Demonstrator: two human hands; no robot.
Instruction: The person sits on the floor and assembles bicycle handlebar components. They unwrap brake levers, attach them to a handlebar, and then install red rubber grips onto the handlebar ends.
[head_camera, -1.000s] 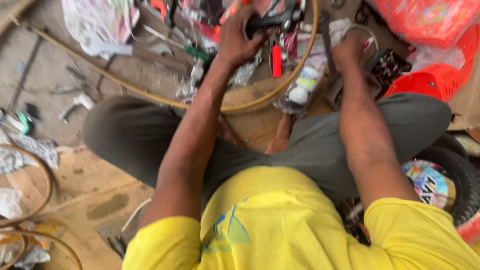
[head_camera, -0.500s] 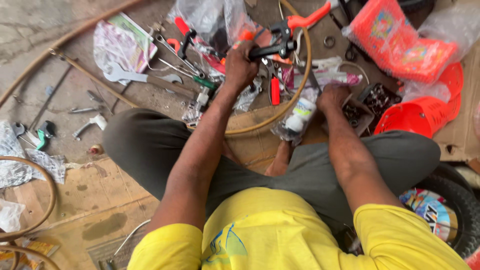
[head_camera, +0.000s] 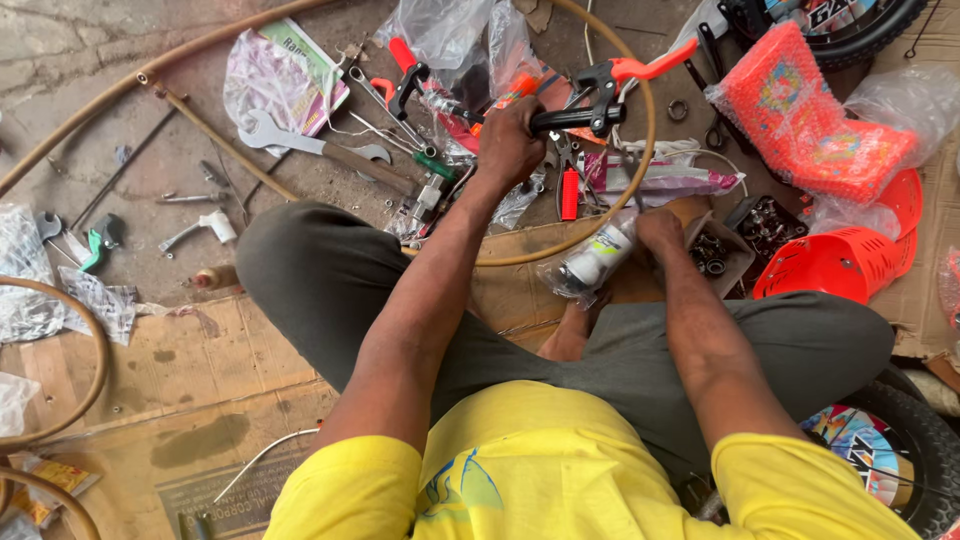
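Observation:
My left hand (head_camera: 510, 145) is shut around a black handlebar grip with a black brake lever clamp and an orange lever (head_camera: 610, 88), held above the cluttered floor. My right hand (head_camera: 660, 232) is lower and to the right. Its fingers reach down beside a small open box of metal parts (head_camera: 722, 252) and touch a white bottle wrapped in clear plastic (head_camera: 592, 265). Whether it grips anything is hidden. I sit cross-legged in grey trousers and a yellow shirt.
A thin tan wheel rim (head_camera: 645, 150) loops around the work spot. A large spanner (head_camera: 312, 147), a red-handled tool (head_camera: 569, 192) and plastic bags lie ahead. An orange basket (head_camera: 835, 265) and orange mesh packet (head_camera: 810, 125) lie right, a tyre (head_camera: 915, 450) at bottom right, cardboard (head_camera: 200, 360) left.
The left hand keeps its hold on the handlebar grip. The right hand has come down from the upper clutter to the box and bottle.

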